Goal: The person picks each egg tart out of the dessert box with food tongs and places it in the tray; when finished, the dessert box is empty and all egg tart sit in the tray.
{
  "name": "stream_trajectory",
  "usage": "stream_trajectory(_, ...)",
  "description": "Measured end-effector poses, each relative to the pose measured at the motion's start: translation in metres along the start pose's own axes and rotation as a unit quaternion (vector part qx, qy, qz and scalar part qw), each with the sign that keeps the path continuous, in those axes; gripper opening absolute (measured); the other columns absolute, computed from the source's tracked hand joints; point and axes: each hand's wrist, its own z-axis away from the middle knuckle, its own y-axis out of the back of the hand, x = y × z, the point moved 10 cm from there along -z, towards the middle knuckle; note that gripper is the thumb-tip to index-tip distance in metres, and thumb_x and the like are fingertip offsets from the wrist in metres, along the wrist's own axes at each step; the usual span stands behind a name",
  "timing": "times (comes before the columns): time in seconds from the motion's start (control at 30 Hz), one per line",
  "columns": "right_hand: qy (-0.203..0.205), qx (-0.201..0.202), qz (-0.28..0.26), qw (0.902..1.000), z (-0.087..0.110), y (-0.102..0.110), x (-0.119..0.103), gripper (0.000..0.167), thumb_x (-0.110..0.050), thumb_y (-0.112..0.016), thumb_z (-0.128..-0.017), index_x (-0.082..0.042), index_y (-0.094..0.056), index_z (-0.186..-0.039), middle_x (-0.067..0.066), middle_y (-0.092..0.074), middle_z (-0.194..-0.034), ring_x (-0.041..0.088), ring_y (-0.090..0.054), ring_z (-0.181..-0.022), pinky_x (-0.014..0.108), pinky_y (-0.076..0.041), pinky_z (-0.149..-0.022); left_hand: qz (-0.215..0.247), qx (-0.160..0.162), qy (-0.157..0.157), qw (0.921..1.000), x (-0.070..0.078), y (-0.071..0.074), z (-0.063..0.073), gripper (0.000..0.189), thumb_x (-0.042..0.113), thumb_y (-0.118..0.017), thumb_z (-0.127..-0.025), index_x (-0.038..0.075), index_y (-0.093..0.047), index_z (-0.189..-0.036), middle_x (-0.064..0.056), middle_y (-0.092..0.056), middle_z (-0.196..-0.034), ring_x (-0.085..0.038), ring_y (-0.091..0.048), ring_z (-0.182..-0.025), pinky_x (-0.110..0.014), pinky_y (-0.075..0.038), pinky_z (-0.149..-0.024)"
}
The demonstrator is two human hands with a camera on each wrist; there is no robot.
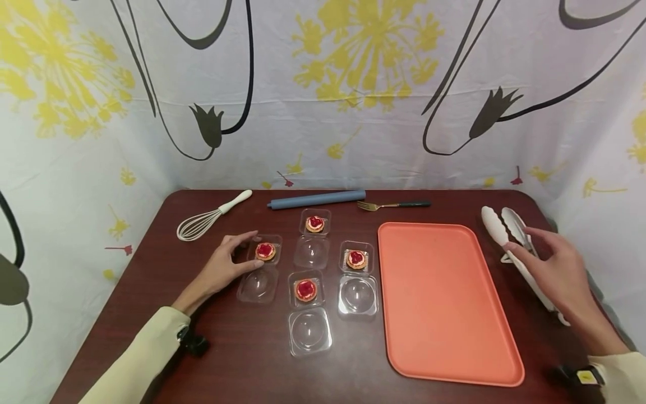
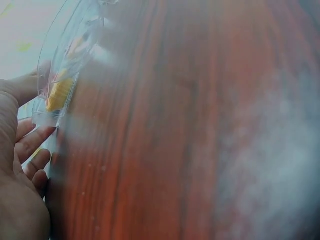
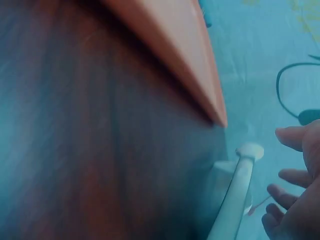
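Note:
My left hand [image 1: 222, 266] is at a clear plastic clamshell container [image 1: 276, 243], its thumb on the near side and fingers on the far side, pinching it. A small red-topped tart [image 1: 265, 251] sits inside; the container's lid [image 1: 258, 284] lies folded open toward me. The left wrist view shows thumb and fingers about the container wall [image 2: 42, 80]. Over white-tipped tongs [image 1: 494, 225] at the table's right edge, my right hand [image 1: 560, 272] hovers with thumb and fingers spread. In the right wrist view, the fingers stand apart from the tongs [image 3: 236, 195].
Several more open containers hold tarts, such as one front-centre tart [image 1: 305, 290]. An orange tray [image 1: 449, 297] lies between them and the tongs. Behind are a whisk [image 1: 207, 219], a blue rolling pin [image 1: 318, 199] and a dark-handled fork [image 1: 393, 205]. Patterned cloth surrounds the table [image 1: 212, 348].

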Motion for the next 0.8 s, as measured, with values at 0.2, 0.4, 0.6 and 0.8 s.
stream_trajectory(0.2, -0.019, -0.022, 0.018, 0.9994, 0.005, -0.001, 0.023, 0.081, -0.036, -0.077, -0.103, 0.013, -0.045, -0.159, 0.046, -0.047, -0.149, 0.063, -0.041, -0.137, 0.073, -0.029, -0.115, -0.001, 0.014, 0.013, 0.9998, -0.002, -0.001, -0.001, 0.08, 0.028, -0.094, -0.09, 0.014, -0.059, -0.16, -0.016, -0.057, -0.14, -0.027, -0.048, -0.124, -0.05, -0.036, -0.112)
stream_trajectory(0.4, -0.034, -0.03, 0.032, 0.9985, 0.01, -0.003, 0.04, 0.087, -0.039, -0.078, -0.102, 0.016, -0.041, -0.159, 0.049, -0.046, -0.147, 0.065, -0.043, -0.134, 0.074, -0.032, -0.107, -0.011, 0.017, 0.014, 0.9997, -0.002, -0.002, -0.001, 0.078, 0.03, -0.092, -0.092, 0.014, -0.058, -0.161, -0.018, -0.055, -0.138, -0.029, -0.048, -0.123, -0.052, -0.037, -0.111)
stream_trajectory(0.6, -0.04, -0.02, 0.044, 0.998, 0.013, -0.002, 0.051, 0.086, -0.042, -0.08, -0.1, 0.015, -0.048, -0.155, 0.046, -0.055, -0.14, 0.057, -0.054, -0.124, 0.039, -0.041, -0.091, -0.008, 0.011, 0.01, 0.9999, -0.002, -0.003, -0.001, 0.079, 0.03, -0.092, -0.093, 0.014, -0.056, -0.162, -0.015, -0.056, -0.142, -0.027, -0.046, -0.125, -0.052, -0.036, -0.112)
stream_trajectory(0.8, -0.022, 0.016, 0.062, 0.9977, 0.015, 0.0, 0.051, 0.072, -0.037, -0.085, -0.095, 0.019, -0.063, -0.135, 0.044, -0.062, -0.124, 0.058, -0.057, -0.11, 0.043, -0.038, -0.08, 0.002, 0.003, 0.004, 1.0, -0.001, -0.004, -0.001, 0.081, 0.029, -0.092, -0.093, 0.012, -0.054, -0.163, -0.012, -0.06, -0.148, -0.027, -0.045, -0.13, -0.054, -0.034, -0.115)
